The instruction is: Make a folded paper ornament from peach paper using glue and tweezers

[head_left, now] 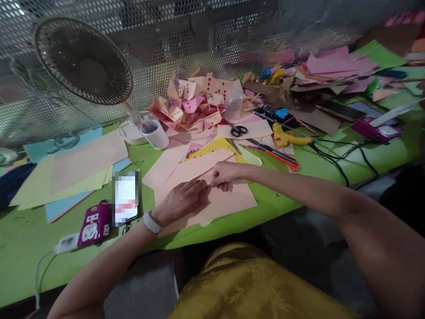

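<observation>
head-worn view, facing forward and steeply down

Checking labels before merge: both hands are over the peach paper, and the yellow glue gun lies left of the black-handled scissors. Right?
Wrong side: the head view shows the yellow glue gun right of the black-handled scissors. Both hands, left and right, are over the peach paper.
</observation>
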`<state>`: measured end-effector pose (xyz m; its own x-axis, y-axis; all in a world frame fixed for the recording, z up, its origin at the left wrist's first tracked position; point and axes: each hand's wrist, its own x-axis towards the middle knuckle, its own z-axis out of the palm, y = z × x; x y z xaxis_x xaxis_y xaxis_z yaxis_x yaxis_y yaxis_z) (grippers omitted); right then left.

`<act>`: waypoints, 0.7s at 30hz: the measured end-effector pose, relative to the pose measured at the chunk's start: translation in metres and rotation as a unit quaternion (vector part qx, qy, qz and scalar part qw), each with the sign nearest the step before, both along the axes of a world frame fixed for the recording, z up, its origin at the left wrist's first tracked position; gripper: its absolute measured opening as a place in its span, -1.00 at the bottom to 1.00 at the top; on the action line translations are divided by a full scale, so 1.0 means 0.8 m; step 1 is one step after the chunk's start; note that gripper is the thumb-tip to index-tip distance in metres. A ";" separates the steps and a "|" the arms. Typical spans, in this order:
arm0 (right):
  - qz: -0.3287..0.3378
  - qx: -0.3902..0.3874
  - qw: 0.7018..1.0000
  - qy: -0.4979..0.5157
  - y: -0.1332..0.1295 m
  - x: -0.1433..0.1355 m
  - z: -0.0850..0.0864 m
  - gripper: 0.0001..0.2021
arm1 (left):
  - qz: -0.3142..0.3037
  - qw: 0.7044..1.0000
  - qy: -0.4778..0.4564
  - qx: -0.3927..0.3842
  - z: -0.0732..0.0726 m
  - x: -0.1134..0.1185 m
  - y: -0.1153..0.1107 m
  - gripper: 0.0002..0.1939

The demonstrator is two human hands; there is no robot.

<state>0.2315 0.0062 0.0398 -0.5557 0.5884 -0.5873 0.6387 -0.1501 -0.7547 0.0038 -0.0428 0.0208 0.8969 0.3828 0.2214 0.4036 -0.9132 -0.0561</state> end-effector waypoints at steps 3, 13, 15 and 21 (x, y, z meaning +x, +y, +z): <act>0.008 -0.008 1.000 -0.002 0.004 0.000 0.002 -0.68 | 0.002 1.000 0.008 -0.002 0.000 0.001 0.001 -0.62; -0.007 -0.033 0.999 0.014 0.006 0.002 -0.006 -0.63 | -0.022 1.000 0.013 -0.006 0.007 -0.043 -0.006 -0.61; -0.011 -0.036 0.999 0.020 0.005 0.003 -0.006 -0.63 | -0.003 0.999 0.013 -0.048 0.015 -0.050 -0.006 -0.67; -0.008 -0.036 0.999 0.014 0.007 0.003 -0.009 -0.68 | 0.299 0.862 -0.050 -0.407 0.042 -0.003 0.001 -0.53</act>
<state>0.2338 0.0115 0.0329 -0.5635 0.5550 -0.6119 0.6139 -0.2143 -0.7597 0.0015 -0.0420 0.0547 0.4774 0.8348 -0.2742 0.7813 -0.2605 0.5671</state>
